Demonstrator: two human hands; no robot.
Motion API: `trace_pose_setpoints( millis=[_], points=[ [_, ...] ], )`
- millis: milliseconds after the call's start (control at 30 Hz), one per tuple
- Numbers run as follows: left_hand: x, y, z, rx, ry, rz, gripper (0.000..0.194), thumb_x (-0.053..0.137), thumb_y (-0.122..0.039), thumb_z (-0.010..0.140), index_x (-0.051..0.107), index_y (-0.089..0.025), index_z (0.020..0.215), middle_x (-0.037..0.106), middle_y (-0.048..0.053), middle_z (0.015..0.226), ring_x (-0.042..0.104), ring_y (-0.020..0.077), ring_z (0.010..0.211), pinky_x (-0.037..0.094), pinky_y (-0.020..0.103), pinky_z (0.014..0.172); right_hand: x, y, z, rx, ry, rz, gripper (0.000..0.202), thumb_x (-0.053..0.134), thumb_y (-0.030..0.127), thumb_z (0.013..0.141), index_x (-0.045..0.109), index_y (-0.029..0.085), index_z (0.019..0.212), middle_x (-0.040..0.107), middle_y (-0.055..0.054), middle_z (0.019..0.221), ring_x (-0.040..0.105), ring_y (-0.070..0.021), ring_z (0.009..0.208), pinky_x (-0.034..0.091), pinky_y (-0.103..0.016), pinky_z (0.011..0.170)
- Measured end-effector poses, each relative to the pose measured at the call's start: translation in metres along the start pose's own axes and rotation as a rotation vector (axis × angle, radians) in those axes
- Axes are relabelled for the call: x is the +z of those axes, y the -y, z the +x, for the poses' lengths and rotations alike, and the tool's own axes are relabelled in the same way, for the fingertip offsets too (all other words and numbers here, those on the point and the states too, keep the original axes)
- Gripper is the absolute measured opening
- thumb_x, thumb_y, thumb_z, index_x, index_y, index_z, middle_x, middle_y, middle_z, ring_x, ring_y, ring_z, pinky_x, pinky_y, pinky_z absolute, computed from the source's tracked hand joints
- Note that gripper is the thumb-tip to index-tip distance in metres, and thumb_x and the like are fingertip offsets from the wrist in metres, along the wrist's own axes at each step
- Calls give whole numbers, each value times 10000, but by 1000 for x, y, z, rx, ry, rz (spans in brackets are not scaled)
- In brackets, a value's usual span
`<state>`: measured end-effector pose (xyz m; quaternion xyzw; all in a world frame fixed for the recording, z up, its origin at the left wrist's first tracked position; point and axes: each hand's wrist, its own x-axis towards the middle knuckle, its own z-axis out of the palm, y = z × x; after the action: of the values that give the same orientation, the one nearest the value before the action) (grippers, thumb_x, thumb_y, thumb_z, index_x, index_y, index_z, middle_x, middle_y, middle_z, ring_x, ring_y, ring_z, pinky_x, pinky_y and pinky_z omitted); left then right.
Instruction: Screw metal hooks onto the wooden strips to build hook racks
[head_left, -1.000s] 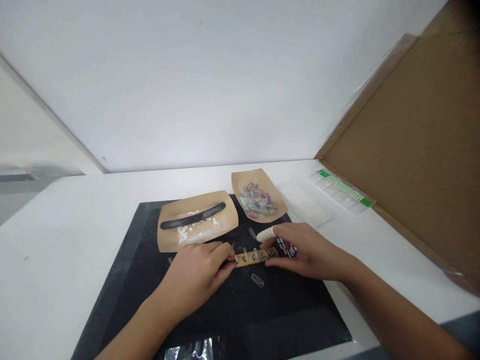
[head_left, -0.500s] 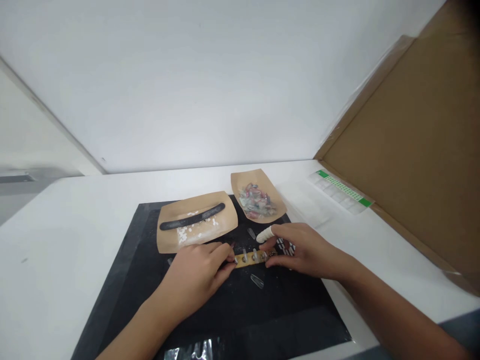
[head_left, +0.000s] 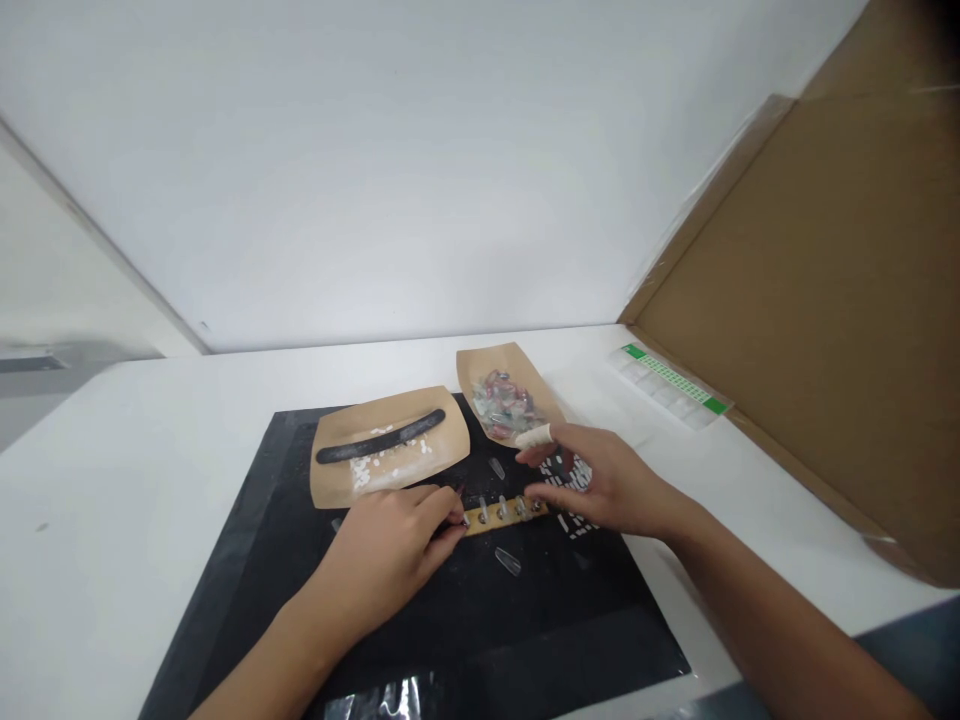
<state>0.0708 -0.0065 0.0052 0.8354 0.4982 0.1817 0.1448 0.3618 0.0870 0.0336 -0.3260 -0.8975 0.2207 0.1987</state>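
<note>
A narrow yellow strip (head_left: 493, 519) lies on the black mat, with several clear nail tips standing on round metal mounts along it. My left hand (head_left: 397, 540) grips the strip's left end between thumb and fingers, hiding that end. Over the right end hovers my right hand (head_left: 592, 475), its thumb near the last nail tip and its fingers spread apart; nothing shows between them. A white cover wraps one finger (head_left: 534, 437) of that hand. One loose clear nail tip (head_left: 508, 562) rests in front of the strip, another loose tip (head_left: 496, 468) behind it.
Behind my left hand, a brown paper tray (head_left: 330, 485) holds a curved black nail file (head_left: 381, 441) and small white pieces. A second paper tray (head_left: 487, 358) contains colourful wrapped bits. White pieces (head_left: 574, 475) lie under my right hand. A green-labelled plastic case (head_left: 671, 385) sits by the cardboard (head_left: 810, 300).
My right hand has opened and lifted off the strip's right end, its thumb and fingers spreading apart. My left hand keeps its hold. The view has shifted slightly.
</note>
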Motion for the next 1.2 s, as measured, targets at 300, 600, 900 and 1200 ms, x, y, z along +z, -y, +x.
trace_pose_setpoints(
  millis=[300, 600, 900, 1200],
  points=[
    [1, -2, 0, 46, -1, 94, 121, 638, -324, 1025, 686, -214, 1036, 755, 22, 915, 669, 173, 684, 441, 268, 626, 1, -27, 10, 226, -292, -319, 198, 545, 360, 1086, 492, 252, 929, 841, -53, 1068, 775, -273, 920, 488, -328, 704],
    [-1, -5, 0, 21, 31, 121, 156, 582, -366, 1057, 680, -244, 1048, 758, 14, 939, 710, 212, 748, 484, 303, 663, 3, -36, 29, 194, -170, -429, 125, 696, 296, 1003, 588, 234, 997, 839, -62, 1087, 776, -306, 965, 485, -398, 867],
    [0, -3, -1, 15, 12, 109, 104, 605, -329, 1038, 672, -251, 1024, 762, 0, 951, 721, 213, 783, 474, 305, 683, 5, -34, 40, 195, -153, -202, 219, 825, 149, 846, 639, 252, 900, 840, 45, 957, 803, -196, 869, 544, -302, 775],
    [2, 1, -2, 44, -41, 122, 245, 685, -472, 986, 664, -234, 1044, 743, 3, 911, 667, 184, 658, 427, 299, 630, 2, -33, 39, 217, -321, 9, 213, 797, 215, 856, 590, 228, 811, 829, -25, 984, 747, -182, 762, 558, -301, 677]
  ],
)
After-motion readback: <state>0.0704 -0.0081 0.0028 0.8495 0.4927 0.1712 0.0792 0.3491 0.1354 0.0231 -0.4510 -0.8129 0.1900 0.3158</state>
